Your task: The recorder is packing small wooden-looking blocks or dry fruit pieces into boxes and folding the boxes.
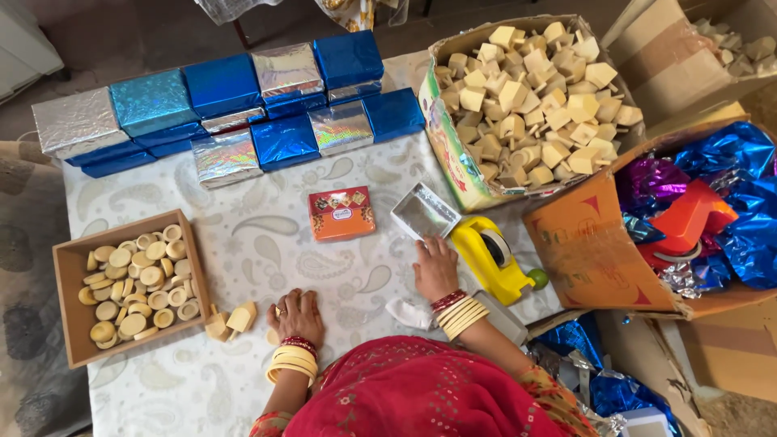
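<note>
My left hand (pixel 296 314) lies flat on the patterned tablecloth (pixel 259 243), fingers apart, holding nothing, beside a few loose cream wooden pieces (pixel 231 320). Farther right, my right hand (pixel 433 265) rests on the cloth with its fingertips touching the near edge of a small open silver box (pixel 424 212); it grips nothing. A yellow tape dispenser (pixel 492 257) sits just right of that hand. An orange printed box (pixel 341 213) lies in the middle of the cloth, beyond both hands. Both wrists wear cream and red bangles.
A wooden tray (pixel 66 283) of round cream discs stands at left. Blue and silver foil-wrapped boxes (pixel 227 105) line the far edge. A carton of cream wooden blocks (pixel 526 97) stands at back right; another carton (pixel 591 251) holds crumpled foil.
</note>
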